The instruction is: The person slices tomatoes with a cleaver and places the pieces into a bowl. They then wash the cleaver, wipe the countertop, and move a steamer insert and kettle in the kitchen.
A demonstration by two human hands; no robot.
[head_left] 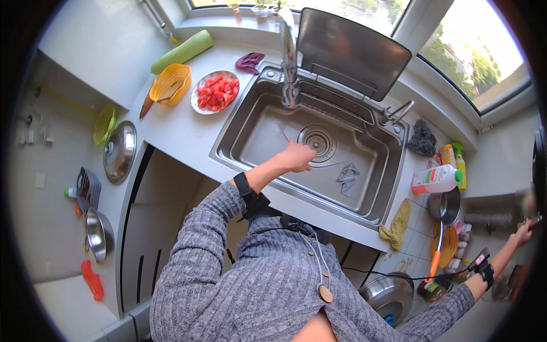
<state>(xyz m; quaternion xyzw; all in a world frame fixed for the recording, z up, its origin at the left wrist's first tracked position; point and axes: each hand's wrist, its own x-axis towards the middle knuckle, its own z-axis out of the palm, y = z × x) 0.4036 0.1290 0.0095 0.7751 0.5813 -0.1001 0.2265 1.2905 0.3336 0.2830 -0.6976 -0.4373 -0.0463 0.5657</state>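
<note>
My left hand (pixel 297 156) hovers over the stainless steel sink (pixel 273 124), its fingers loosely spread and nothing seen in them. Below and beyond it lies the round drain strainer (pixel 317 144). A crumpled grey cloth or plastic film (pixel 348 178) rests on the sink floor to the right. Above the basin stands the chrome faucet (pixel 290 81). Far to the right, near the picture's rim, my right hand (pixel 522 234) is stretched out with its fingers closed around a dark object (pixel 535 222), which is too blurred to name.
Left of the sink are a plate of cut tomatoes (pixel 217 93), a yellow basket (pixel 171 83) and a long green gourd (pixel 183 51). On the right stand a plastic jug (pixel 435 178), a saucepan (pixel 444 206) with an orange-tipped handle and a large metal lid (pixel 391 295). A raised sink cover (pixel 352 51) leans behind.
</note>
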